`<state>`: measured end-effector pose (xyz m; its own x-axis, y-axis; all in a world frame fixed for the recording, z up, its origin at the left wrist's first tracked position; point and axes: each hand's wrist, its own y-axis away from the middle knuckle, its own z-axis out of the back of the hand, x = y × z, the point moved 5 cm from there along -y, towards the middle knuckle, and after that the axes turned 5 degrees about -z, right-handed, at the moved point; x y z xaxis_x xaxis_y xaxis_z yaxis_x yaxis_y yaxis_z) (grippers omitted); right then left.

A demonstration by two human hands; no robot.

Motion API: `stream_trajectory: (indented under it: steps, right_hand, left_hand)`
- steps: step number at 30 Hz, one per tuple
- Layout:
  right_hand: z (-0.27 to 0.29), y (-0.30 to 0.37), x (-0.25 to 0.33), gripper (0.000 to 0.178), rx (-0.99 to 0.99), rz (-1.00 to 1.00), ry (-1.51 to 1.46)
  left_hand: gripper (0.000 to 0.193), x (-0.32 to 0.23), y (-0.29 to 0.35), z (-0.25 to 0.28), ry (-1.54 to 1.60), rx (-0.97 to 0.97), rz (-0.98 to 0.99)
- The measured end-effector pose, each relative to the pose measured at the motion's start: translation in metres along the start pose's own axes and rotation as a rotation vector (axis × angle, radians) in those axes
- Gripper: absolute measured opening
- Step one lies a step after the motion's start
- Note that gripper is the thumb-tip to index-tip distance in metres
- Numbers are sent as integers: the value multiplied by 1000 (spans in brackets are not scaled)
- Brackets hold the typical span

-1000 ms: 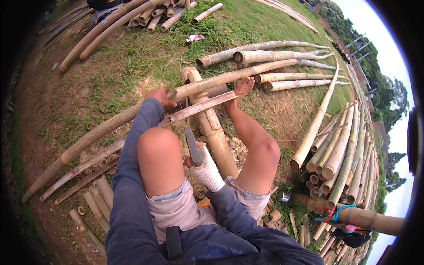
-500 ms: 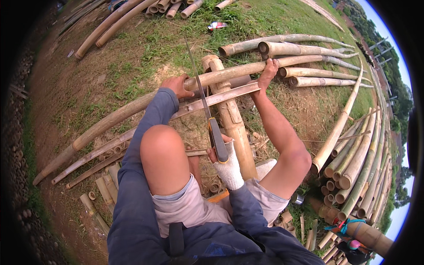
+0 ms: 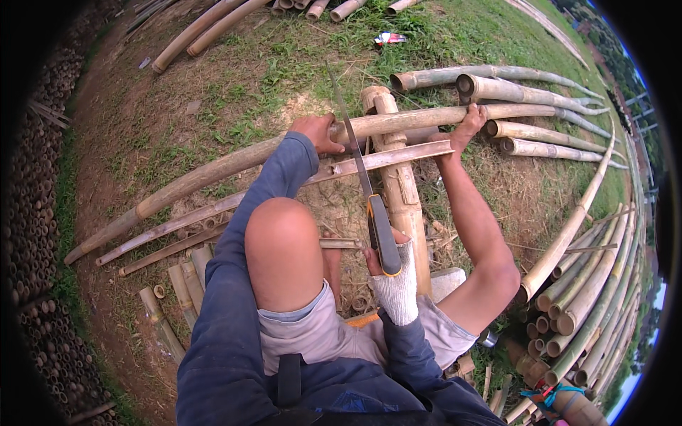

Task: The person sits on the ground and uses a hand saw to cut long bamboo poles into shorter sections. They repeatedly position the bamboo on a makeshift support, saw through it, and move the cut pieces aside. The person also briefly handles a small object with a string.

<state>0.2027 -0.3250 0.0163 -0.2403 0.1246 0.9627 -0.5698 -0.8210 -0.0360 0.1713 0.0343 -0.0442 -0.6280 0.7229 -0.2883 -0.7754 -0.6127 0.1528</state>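
My right hand, in a white fingerless glove, is closed around the dark grey and yellow handle of a handsaw. Its long blade crosses a bamboo pole just right of my left hand. That bare hand is closed over the pole, thumb on the near side. An upright bamboo post bears the pole near its notched top. Further right, my bare foot presses against the pole. A split bamboo length lies across the post on my side of the pole.
Several bamboo poles lie on the grass at the far right, with a larger stack at right. Short cut pieces lie at lower left. Stacked bamboo ends line the left edge. Sawdust covers ground beyond the pole.
The whole view has shifted, so the scene sits further right. The saw seems drawn slightly toward me. My left hand and foot keep their places on the pole.
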Motion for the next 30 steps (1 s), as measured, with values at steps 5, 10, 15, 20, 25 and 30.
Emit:
stream_trajectory:
  steps: [5,10,15,20,25,30]
  right_hand:
    - [6,9,2,47,3,-173,-152]
    - [-1,-10,9,48,23,-45,-33]
    - [9,6,9,50,-1,-158,-193]
    - [18,29,13,51,-7,-157,-61]
    - [11,6,15,50,-15,-56,41]
    - [25,12,24,50,-22,44,206]
  left_hand:
    - [91,0,0,0,15,21,22]
    - [93,-1,1,3,19,17,21]
    - [93,2,-4,1,33,13,9]
    - [93,7,-9,-6,44,5,-2]
    - [92,9,-10,-5,53,12,-11]
    - [92,5,-7,-1,50,12,-24]
